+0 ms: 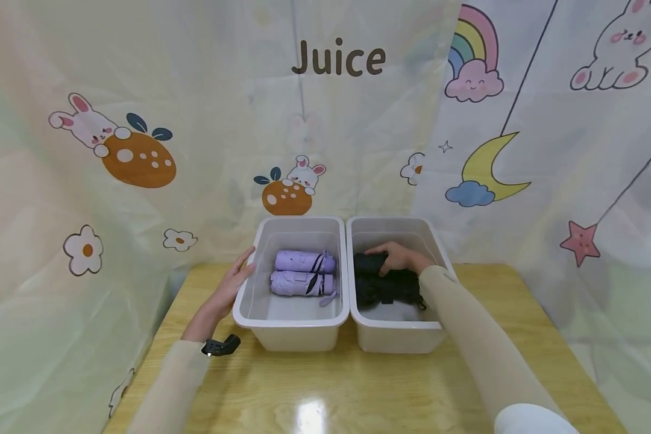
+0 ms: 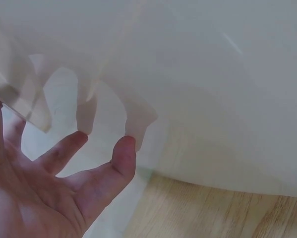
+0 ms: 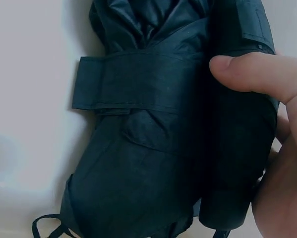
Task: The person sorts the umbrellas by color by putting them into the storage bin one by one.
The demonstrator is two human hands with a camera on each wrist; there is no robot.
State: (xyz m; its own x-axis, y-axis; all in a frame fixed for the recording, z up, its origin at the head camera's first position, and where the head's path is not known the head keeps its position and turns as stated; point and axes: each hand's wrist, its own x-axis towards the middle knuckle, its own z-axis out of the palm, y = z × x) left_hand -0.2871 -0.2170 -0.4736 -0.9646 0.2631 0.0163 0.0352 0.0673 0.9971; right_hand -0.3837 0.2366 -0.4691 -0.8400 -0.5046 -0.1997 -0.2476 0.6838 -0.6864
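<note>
Inside the right bin [image 1: 398,324] lie two folded black umbrellas, side by side. My right hand [image 1: 396,258] reaches in and grips the rear, slimmer black umbrella [image 3: 232,144], thumb over its top and fingers along the far side. Right beside it is the thicker black umbrella [image 3: 143,89], with a wide strap and a cord loop. The left bin [image 1: 290,323] holds two folded purple umbrellas [image 1: 304,283]. With slightly bent, spread fingers, my left hand [image 1: 232,286] touches that bin's left outer wall; its fingertips meet the pale plastic [image 2: 203,109] in the left wrist view.
Both pale bins stand close together on a wooden table [image 1: 282,392], near its back edge. Behind and around hangs a printed cloth [image 1: 211,138] with rabbits, oranges and a moon. A black band [image 1: 221,345] is on the left wrist.
</note>
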